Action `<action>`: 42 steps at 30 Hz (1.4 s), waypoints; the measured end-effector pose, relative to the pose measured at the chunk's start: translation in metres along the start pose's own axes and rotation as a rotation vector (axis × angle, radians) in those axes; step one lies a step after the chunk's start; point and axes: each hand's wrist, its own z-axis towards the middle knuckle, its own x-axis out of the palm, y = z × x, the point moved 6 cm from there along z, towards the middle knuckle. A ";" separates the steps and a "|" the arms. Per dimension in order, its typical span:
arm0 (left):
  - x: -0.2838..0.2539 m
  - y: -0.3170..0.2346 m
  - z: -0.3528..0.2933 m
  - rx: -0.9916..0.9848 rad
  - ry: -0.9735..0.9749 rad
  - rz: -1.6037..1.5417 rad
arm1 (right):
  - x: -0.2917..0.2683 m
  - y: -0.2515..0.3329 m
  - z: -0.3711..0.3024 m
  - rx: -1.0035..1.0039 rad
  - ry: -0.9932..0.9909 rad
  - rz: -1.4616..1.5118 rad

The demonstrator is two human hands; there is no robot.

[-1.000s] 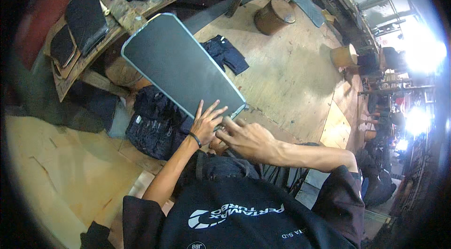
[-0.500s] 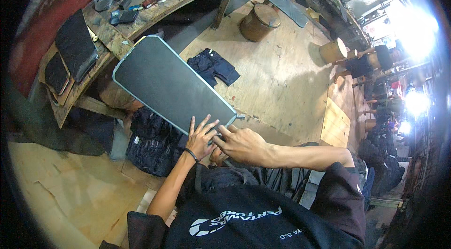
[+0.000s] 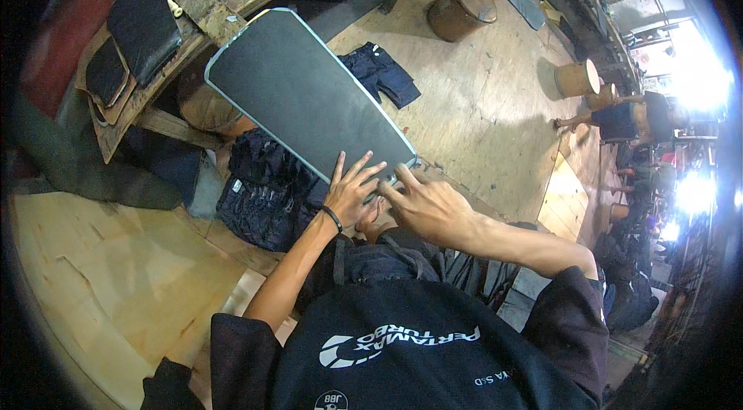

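Note:
A long dark-grey board (image 3: 302, 93) with a pale blue-grey edge stretches out in front of me, wide at its far end and narrower toward my lap. My left hand (image 3: 354, 192) lies on its near end, fingers spread, a black band round the wrist. Just right of it, my right hand (image 3: 433, 205) bends over the board's near corner, fingers curled and drawn together. Whatever they pinch, if anything, is too small and dark to make out. Part of a bare foot or leg shows beneath the hands.
Dark shorts (image 3: 379, 73) lie on the wooden floor beyond the board. Bundled dark garments (image 3: 267, 193) are stacked at its left. A worn workbench (image 3: 201, 11) carries dark sheets and small items. Round stools (image 3: 462, 11) stand farther off; other people sit at the right and far end.
The whole view has shifted, so board and hands appear higher and farther right. My right fingers have moved slightly closer to the board's near right corner. The left hand remains spread on it.

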 end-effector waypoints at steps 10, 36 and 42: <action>0.004 0.002 -0.001 0.001 0.006 0.005 | -0.003 0.012 -0.001 -0.120 -0.167 -0.059; 0.007 -0.002 0.001 0.010 0.039 0.045 | 0.018 -0.007 0.004 0.106 0.025 -0.003; 0.010 0.001 0.004 -0.022 0.069 0.067 | 0.027 -0.005 0.008 0.107 0.062 0.041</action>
